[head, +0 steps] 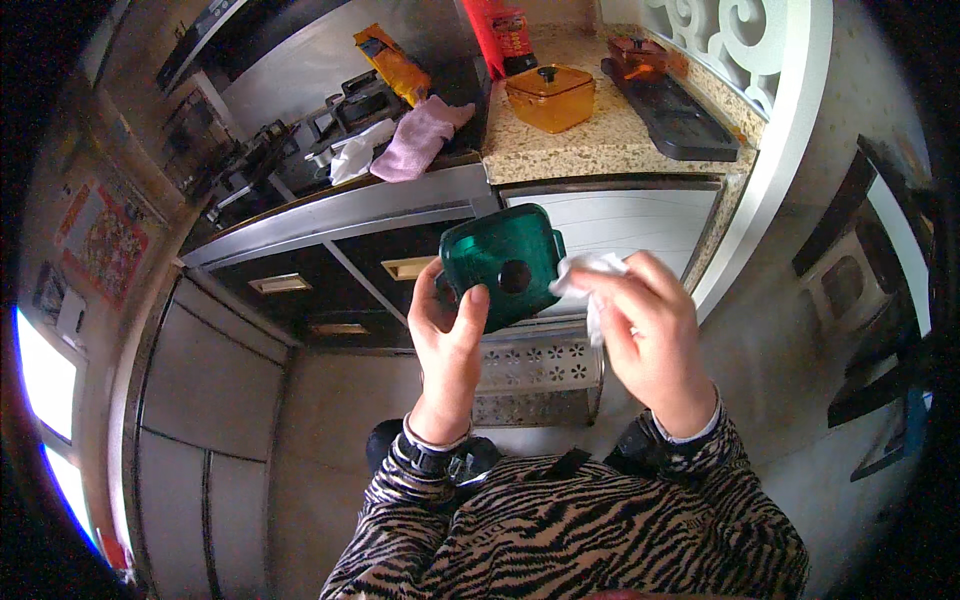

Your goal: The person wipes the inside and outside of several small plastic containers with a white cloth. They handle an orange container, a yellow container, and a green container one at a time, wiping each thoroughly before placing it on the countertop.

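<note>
My left hand [450, 322] grips a green translucent container [499, 259] by its left side, thumb over the near edge. It is boxy with rounded corners, has small side handles and shows a dark round spot on the face towards me. In my right hand [652, 330] is a crumpled white tissue [589, 274], pinched between thumb and fingers at the container's right edge. Whether the tissue presses on the container there I cannot tell. Both hands are held in front of the cabinet, below counter height.
On the speckled counter [525, 161] stand an amber lidded pot [551, 97], a reddish lidded pot [637, 56] and a long black tray [679, 120]. A pink cloth [420, 139] and white tissue [360, 154] lie by the gas stove [289, 146]. A perforated metal step [532, 367] sits below.
</note>
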Available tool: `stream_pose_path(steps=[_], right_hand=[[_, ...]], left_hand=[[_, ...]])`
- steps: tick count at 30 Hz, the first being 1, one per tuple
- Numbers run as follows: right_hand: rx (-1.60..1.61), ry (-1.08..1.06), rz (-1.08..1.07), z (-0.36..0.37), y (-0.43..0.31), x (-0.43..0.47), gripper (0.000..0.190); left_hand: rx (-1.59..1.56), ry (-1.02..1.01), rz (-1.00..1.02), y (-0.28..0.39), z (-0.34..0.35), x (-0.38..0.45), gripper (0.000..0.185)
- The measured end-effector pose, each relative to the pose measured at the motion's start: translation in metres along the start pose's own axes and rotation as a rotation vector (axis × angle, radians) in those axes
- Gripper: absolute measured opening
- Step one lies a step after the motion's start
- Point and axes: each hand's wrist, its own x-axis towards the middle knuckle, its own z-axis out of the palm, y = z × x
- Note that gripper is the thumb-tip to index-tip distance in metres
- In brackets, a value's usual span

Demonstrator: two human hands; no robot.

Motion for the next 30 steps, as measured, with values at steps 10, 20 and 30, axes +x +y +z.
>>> stream_pose_path(steps=[10, 20, 30], right_hand=[[-0.177, 0.018, -0.061, 0.014, 0.009, 0.000, 0.057], [-0.078, -0.038, 0.080, 0.013, -0.003, -0.004, 0.036], [0.517, -0.018, 0.181, -0.003, 0.013, 0.001, 0.026]], left_hand=[[0.158, -0.209, -0.111, -0.003, 0.008, -0.008, 0.070], [0.054, -0.133, -0.043, -0.014, 0.013, -0.012, 0.071], [-0.204, -0.074, -0.108, -0.012, 0.007, -0.004, 0.061]])
